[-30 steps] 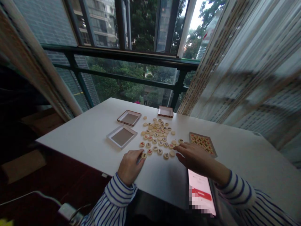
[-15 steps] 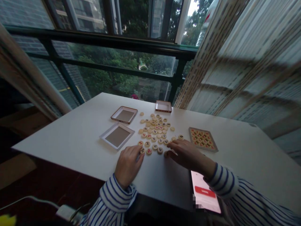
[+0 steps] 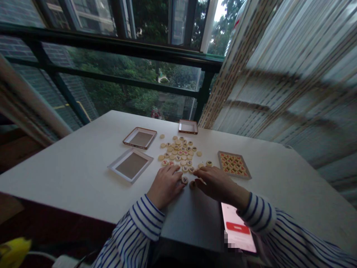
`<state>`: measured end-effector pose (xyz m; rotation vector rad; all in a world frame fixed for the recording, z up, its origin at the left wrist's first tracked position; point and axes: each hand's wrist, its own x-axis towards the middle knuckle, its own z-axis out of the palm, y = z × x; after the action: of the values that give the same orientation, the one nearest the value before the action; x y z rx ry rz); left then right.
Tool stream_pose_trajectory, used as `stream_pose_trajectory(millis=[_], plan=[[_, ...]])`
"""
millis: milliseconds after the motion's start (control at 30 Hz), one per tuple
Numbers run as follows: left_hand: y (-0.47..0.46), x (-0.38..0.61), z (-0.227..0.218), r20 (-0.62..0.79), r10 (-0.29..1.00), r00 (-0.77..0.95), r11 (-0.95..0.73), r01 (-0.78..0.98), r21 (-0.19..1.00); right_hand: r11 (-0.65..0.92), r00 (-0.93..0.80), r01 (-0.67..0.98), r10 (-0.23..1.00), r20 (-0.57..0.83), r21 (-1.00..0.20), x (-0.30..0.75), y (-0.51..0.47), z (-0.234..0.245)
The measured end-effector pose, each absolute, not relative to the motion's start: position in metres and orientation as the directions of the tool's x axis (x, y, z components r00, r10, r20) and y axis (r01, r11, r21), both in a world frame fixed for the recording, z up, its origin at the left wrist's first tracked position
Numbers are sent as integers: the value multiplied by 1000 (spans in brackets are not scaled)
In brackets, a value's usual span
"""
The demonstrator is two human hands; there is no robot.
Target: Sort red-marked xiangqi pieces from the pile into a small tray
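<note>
Many round wooden game discs (image 3: pixel 180 152) with red and black marks lie scattered on the white table (image 3: pixel 78 175). My left hand (image 3: pixel 166 185) rests palm down at the near edge of the pile, fingers spread flat over a few discs. My right hand (image 3: pixel 218 183) lies beside it, fingers stretched out flat and touching the nearest discs. One disc (image 3: pixel 185 179) sits between the two hands. Both sleeves are blue-and-white striped.
A tray (image 3: pixel 233 164) packed with discs lies to the right of the pile. A white-rimmed lid (image 3: pixel 130 165) and a brown-rimmed lid (image 3: pixel 140 138) lie left; a small box (image 3: pixel 188 127) sits behind. A lit phone (image 3: pixel 238 231) is under my right forearm. Window and curtain stand beyond.
Both hands have drawn together at the near edge of the pile, the left sliding right onto the discs. The nearest discs have been pushed closer together. The view has tilted and shifted.
</note>
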<state>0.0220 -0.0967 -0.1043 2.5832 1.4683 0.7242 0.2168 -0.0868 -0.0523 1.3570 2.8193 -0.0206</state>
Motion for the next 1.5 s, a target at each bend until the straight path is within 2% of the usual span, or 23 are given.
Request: stream_pose_trajectory(millis=[233,667,1067,1500], plan=[[-92,24,-112,347,834,430,-536,781,321,671,-672,741,740,-30,-33,218,-79,-58],[-93,24,-113,298,843,447,-528,793,304,686,-686,724,727,34,-71,230,-75,-62],[-91,26,-105,430,803,413,-547,797,256,681,-682,717,730,54,-151,239,-74,-52],[-83,36,-79,441,780,443,-558,812,172,642,-637,746,765,90,-175,251,-72,-44]])
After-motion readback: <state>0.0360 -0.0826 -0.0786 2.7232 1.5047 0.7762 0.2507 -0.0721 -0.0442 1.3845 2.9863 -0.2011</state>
